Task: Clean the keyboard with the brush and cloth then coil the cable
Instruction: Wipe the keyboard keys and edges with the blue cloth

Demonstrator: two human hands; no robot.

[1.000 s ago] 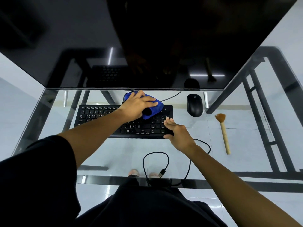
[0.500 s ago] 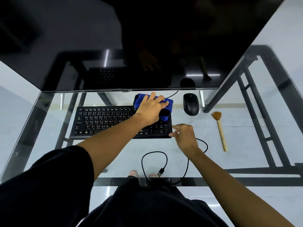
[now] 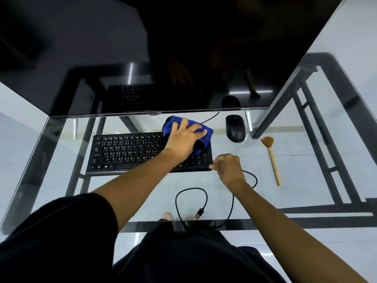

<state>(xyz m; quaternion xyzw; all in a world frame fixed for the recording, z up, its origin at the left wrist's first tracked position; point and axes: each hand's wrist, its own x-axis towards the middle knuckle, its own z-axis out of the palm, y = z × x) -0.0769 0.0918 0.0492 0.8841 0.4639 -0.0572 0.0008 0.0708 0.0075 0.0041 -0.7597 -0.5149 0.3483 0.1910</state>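
A black keyboard (image 3: pixel 130 153) lies on the glass desk below the monitor. My left hand (image 3: pixel 183 139) presses a blue cloth (image 3: pixel 201 129) onto the keyboard's far right end. My right hand (image 3: pixel 229 167) pinches the keyboard's near right corner with curled fingers. The keyboard's black cable (image 3: pixel 191 193) loops loosely across the glass near me, its USB plug (image 3: pixel 200 213) lying free. A wooden-handled brush (image 3: pixel 272 159) with tan bristles lies on the glass to the right, away from both hands.
A black mouse (image 3: pixel 235 128) sits right of the cloth. A large dark monitor (image 3: pixel 163 54) overhangs the far side of the desk. The glass desk (image 3: pixel 61 180) rests on a dark metal frame (image 3: pixel 318 127); its near edge is at my lap.
My left hand slid the cloth rightward along the keyboard, from its middle to its right end. My right hand shifted from resting on the near right keys to pinching the keyboard's corner.
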